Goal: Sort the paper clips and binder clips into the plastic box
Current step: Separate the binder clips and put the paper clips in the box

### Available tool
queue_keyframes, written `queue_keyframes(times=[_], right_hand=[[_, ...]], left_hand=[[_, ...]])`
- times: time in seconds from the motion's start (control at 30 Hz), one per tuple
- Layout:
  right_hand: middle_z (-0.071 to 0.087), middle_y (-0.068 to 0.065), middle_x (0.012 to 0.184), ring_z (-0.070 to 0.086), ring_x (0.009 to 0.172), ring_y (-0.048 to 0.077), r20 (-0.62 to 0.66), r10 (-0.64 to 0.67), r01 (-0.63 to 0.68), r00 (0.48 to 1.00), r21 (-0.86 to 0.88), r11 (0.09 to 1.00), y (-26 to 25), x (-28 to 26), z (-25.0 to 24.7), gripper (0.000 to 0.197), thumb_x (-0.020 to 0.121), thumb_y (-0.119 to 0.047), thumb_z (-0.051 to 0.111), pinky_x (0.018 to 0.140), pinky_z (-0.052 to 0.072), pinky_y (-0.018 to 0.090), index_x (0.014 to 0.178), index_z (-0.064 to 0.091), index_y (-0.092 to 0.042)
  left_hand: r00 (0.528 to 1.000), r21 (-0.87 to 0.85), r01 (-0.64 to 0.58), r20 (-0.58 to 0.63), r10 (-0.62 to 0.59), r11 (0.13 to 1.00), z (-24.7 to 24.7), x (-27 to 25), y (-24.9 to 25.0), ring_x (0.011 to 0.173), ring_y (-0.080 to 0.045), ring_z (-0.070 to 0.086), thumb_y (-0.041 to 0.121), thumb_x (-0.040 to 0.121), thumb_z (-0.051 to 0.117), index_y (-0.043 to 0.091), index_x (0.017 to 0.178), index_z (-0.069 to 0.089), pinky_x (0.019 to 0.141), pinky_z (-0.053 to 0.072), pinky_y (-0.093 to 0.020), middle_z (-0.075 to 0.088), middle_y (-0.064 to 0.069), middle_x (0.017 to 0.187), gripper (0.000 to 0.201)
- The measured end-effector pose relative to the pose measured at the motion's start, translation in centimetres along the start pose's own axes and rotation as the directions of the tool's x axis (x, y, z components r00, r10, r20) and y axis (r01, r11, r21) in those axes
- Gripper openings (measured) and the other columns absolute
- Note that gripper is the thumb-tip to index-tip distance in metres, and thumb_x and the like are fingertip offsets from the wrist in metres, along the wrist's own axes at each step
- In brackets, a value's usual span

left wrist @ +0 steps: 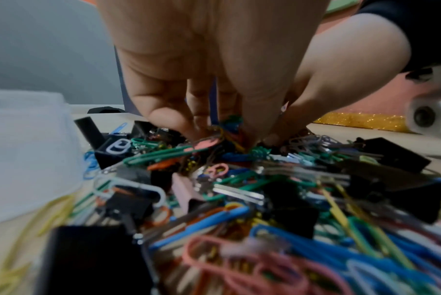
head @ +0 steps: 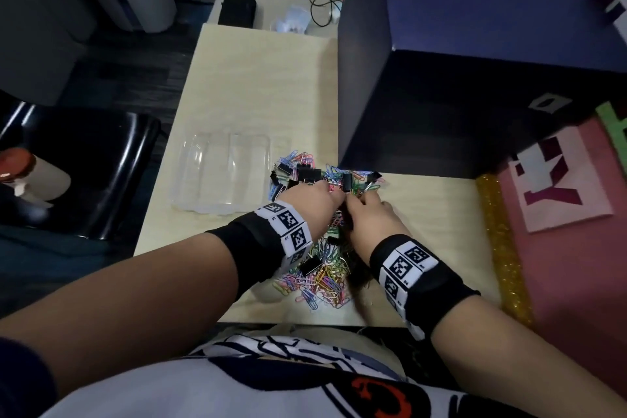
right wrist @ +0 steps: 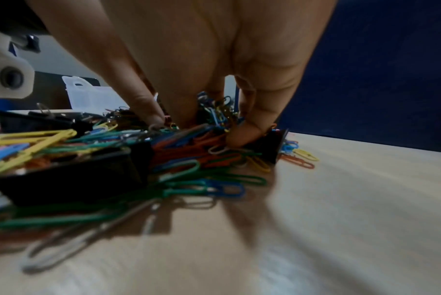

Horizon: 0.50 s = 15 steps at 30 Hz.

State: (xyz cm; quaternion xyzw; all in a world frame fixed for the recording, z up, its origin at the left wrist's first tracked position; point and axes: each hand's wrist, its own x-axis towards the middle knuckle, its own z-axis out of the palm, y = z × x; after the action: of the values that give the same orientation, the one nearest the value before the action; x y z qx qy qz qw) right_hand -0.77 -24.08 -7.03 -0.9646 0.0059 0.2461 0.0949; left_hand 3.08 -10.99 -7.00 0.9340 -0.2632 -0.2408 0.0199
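A heap of coloured paper clips (head: 325, 275) mixed with black binder clips (head: 309, 174) lies on the light wooden table (head: 258, 92). The clear plastic box (head: 220, 173) stands just left of the heap, with nothing visible inside. Both hands dig into the heap side by side. My left hand (head: 334, 192) points its fingers down and pinches a tangle of paper clips (left wrist: 230, 121). My right hand (head: 356, 198) curls its fingers and thumb (right wrist: 244, 133) round a bunch of paper clips (right wrist: 214, 108), next to a black binder clip (right wrist: 274, 143).
A tall dark blue box (head: 475, 61) borders the table right behind the heap. A gold glitter strip (head: 502, 248) and a pink board (head: 559, 207) lie to the right. A black pouch (head: 237, 10) and a cable (head: 322, 7) sit far back. A black chair (head: 101, 163) stands left.
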Motion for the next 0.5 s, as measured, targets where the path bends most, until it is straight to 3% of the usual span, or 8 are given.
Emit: queue_keyframes(times=[0.13,0.3,0.4,0.5], right_hand=[[0.043,0.013,0.130,0.050,0.115,0.033,0.028,-0.003,0.003,1.000,0.006,1.000,0.1,0.6,-1.2,0.050,0.087,-0.005,0.048,0.093,0.043,0.036,0.134,0.041,-0.018],[0.049,0.015,0.131,0.053,0.118,0.029,0.070,0.039,-0.038,0.997,-0.021,0.999,-0.3,1.1,-3.0,0.046,0.088,-0.005,0.050,0.096,0.045,0.032,0.133,0.048,-0.014],[0.056,0.013,0.126,0.055,0.116,0.027,0.066,0.076,-0.072,0.995,-0.059,0.996,-0.6,1.3,-3.6,0.041,0.091,-0.006,0.048,0.095,0.046,0.030,0.131,0.053,-0.014],[0.058,0.012,0.124,0.055,0.115,0.026,0.060,0.107,-0.100,0.992,-0.099,0.990,-1.2,1.7,-4.2,0.037,0.093,-0.010,0.049,0.092,0.047,0.030,0.129,0.054,-0.013]], left_hand=[[0.999,0.017,-0.009,-0.037,0.010,1.000,-0.5,0.3,-0.2,0.096,-0.035,0.061,0.007,0.088,0.054,0.013,0.125,0.046,0.068,0.046,-0.037,0.054,-0.012,0.111,0.038],[0.993,-0.054,-0.036,-0.111,0.030,0.998,-1.2,0.1,-1.1,0.099,-0.029,0.058,0.012,0.092,0.051,0.013,0.111,0.056,0.077,0.044,-0.033,0.059,-0.010,0.108,0.020],[0.986,-0.183,-0.014,-0.168,-0.017,0.983,-1.4,-0.7,-2.1,0.102,-0.026,0.058,0.026,0.091,0.057,0.017,0.108,0.060,0.086,0.047,-0.035,0.062,-0.006,0.108,0.019],[0.968,-0.299,0.026,-0.232,-0.100,0.954,-2.4,-1.8,-3.7,0.098,-0.021,0.060,0.031,0.089,0.062,0.021,0.104,0.064,0.086,0.049,-0.033,0.066,-0.001,0.104,0.018]])
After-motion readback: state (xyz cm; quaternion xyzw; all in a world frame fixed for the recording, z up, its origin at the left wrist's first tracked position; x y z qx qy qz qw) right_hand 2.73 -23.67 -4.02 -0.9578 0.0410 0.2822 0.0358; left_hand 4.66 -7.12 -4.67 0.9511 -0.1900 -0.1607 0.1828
